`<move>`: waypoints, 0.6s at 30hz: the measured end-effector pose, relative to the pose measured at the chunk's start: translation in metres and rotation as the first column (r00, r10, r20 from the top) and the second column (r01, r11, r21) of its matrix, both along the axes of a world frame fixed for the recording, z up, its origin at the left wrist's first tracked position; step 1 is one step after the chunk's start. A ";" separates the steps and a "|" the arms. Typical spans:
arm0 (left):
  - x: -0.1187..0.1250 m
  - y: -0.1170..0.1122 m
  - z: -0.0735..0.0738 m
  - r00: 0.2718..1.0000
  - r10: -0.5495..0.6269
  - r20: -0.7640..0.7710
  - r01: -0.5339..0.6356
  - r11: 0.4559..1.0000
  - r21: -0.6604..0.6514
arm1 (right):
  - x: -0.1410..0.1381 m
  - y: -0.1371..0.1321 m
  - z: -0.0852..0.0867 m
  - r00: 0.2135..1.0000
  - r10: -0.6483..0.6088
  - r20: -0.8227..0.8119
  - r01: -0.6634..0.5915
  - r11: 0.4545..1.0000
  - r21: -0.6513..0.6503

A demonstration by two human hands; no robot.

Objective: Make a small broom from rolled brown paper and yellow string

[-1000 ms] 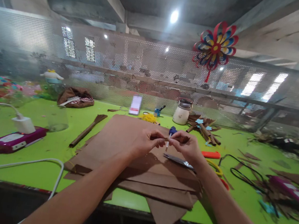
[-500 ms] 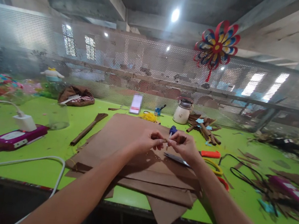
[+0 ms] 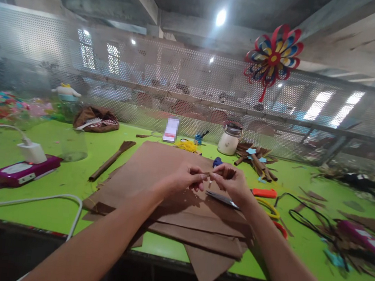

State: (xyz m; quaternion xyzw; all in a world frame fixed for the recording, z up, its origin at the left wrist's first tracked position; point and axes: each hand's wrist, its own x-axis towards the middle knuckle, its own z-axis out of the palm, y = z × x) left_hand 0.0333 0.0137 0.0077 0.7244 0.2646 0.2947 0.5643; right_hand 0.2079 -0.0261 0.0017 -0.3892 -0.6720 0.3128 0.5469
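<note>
Over a stack of brown paper sheets (image 3: 156, 168), my left hand (image 3: 188, 178) and my right hand (image 3: 232, 182) meet fingertip to fingertip. Both are closed in a pinch on a small strip of brown paper (image 3: 208, 174), mostly covered by the fingers. A fringed brown end (image 3: 228, 174) shows inside the right hand's curled fingers. Beneath the right hand lie scissors (image 3: 221, 199), their blades pointing left and yellow-orange handles under the forearm. Just behind the fingers is a dark blue object (image 3: 217, 162), partly hidden. Tiny pale crumbs dot the top sheet.
A rolled brown paper stick with a frayed end (image 3: 111, 161) lies left of the sheets. Purple power strips (image 3: 26, 171) and cables flank the work area. Behind stand a phone (image 3: 171, 130), a white jar (image 3: 229, 139) and a bundle of paper rolls (image 3: 258, 163). An orange handle (image 3: 264, 193) sits right.
Both hands stay in nearly the same place, still pinching the brown strip. Their fingers have shifted only slightly.
</note>
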 end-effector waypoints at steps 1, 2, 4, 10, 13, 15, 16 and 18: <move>0.000 0.000 0.000 1.000 0.000 -0.002 -0.001 1.000 -0.004 | 0.000 0.000 0.000 1.000 -0.003 0.001 0.003 1.000 -0.003; 0.000 0.000 0.000 1.000 0.001 -0.004 -0.001 1.000 -0.008 | 0.001 0.000 0.000 1.000 -0.008 0.003 0.008 1.000 -0.003; 0.000 0.000 0.000 1.000 0.002 -0.001 -0.002 1.000 -0.016 | 0.002 0.001 -0.001 1.000 -0.014 0.007 0.014 1.000 -0.002; 0.001 -0.001 -0.002 0.999 0.043 -0.014 -0.044 0.999 -0.006 | 0.004 0.003 -0.003 0.999 0.025 -0.030 -0.027 0.998 -0.056; 0.001 -0.001 -0.002 0.998 0.065 -0.019 -0.065 0.998 0.024 | 0.003 0.004 -0.003 0.998 0.039 -0.045 -0.042 0.996 -0.075; 0.001 0.000 -0.003 0.996 0.082 -0.028 -0.081 0.996 0.039 | 0.002 0.004 -0.002 0.998 0.031 -0.052 -0.036 0.995 -0.094; 0.002 0.001 -0.004 0.995 0.092 -0.032 -0.091 0.995 0.043 | 0.002 0.004 -0.002 0.998 0.026 -0.052 -0.032 0.994 -0.103; 0.003 0.003 -0.006 0.993 0.112 -0.039 -0.110 0.993 0.047 | 0.003 0.004 -0.002 0.998 0.018 -0.054 -0.024 0.994 -0.108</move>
